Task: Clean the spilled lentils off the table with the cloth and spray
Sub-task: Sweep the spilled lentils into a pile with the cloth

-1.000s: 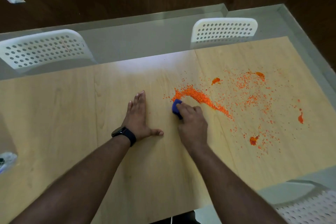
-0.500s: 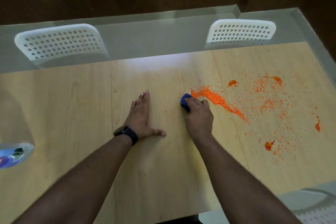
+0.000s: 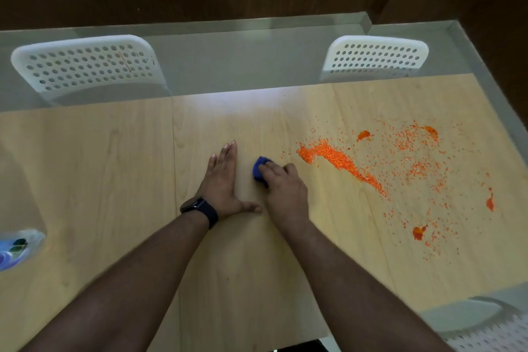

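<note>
Orange lentils (image 3: 340,161) lie in a swept ridge on the light wooden table (image 3: 114,180), with loose grains and a few orange smears scattered to the right. My right hand (image 3: 285,194) grips a bunched blue cloth (image 3: 259,168) on the tabletop, a short way left of the ridge's end. My left hand (image 3: 221,184) rests flat on the table beside it, fingers straight, a black watch on the wrist. A spray bottle (image 3: 17,247) shows only in part at the left edge.
Two white perforated chairs (image 3: 88,68) (image 3: 377,57) stand along the table's far side. Another white chair (image 3: 491,328) sits at the near right corner. A dark wooden wall rises behind the grey floor.
My right hand has drawn the blue cloth leftward, away from the lentil ridge and closer to my left hand. The left hand stays flat in place.
</note>
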`<control>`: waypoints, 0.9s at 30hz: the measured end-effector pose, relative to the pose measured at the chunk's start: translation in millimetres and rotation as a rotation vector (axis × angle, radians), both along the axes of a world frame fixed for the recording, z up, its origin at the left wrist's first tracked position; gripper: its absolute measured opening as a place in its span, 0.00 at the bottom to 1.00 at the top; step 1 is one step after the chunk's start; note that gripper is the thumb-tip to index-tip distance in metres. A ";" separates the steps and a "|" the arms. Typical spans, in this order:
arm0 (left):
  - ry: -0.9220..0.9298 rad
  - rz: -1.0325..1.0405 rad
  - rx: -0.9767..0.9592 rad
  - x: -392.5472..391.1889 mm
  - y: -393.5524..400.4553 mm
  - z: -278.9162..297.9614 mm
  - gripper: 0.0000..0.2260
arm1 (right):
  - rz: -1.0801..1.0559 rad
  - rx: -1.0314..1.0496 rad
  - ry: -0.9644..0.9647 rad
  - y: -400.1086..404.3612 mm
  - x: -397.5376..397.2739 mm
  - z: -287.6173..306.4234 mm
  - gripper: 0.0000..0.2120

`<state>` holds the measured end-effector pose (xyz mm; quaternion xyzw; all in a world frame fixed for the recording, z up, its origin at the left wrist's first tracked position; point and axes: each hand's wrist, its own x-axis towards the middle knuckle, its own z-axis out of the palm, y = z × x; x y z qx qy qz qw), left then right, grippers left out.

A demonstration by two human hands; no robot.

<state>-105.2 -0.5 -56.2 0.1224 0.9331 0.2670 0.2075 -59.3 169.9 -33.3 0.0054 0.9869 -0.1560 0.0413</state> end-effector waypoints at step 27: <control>0.004 0.048 -0.139 -58.5 92.3 4.3 0.73 | -0.308 -0.027 -0.064 110.4 -84.5 7.1 0.24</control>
